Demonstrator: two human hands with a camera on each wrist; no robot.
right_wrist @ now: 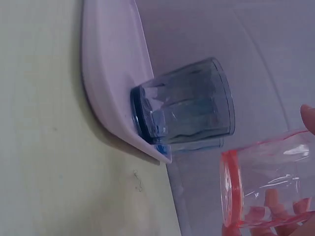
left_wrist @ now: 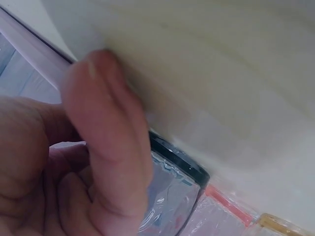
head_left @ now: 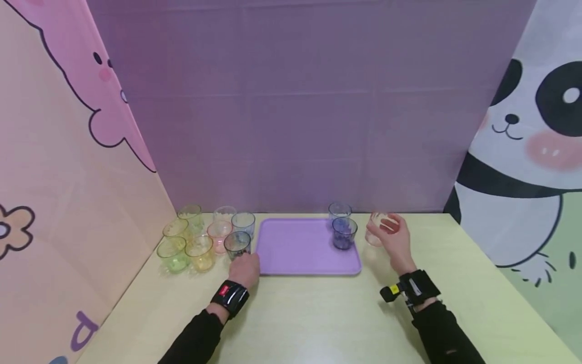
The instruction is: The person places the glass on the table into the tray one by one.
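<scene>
My right hand [head_left: 394, 241] grips a clear pinkish glass [head_left: 375, 230] with a red base, just right of the tray. In the right wrist view, fingers show through the wall of this red-based glass [right_wrist: 270, 182]. My left hand [head_left: 245, 270] is beside the tray's front left corner, its fingers loosely curled close to a dark grey glass [head_left: 237, 242]. In the left wrist view, a finger [left_wrist: 110, 142] overlaps this dark-based glass [left_wrist: 172, 196]. Two bluish glasses, a darker one [head_left: 344, 232] in front and a lighter one [head_left: 340, 209] behind, stand at the tray's right side.
The lilac tray [head_left: 300, 253] lies mid-table near the purple back cloth [head_left: 291, 111]. Left of it cluster several tinted glasses: green [head_left: 173, 259], yellow [head_left: 200, 255], pink [head_left: 220, 232] and blue [head_left: 244, 221]. Printed side panels flank the table [head_left: 309, 318].
</scene>
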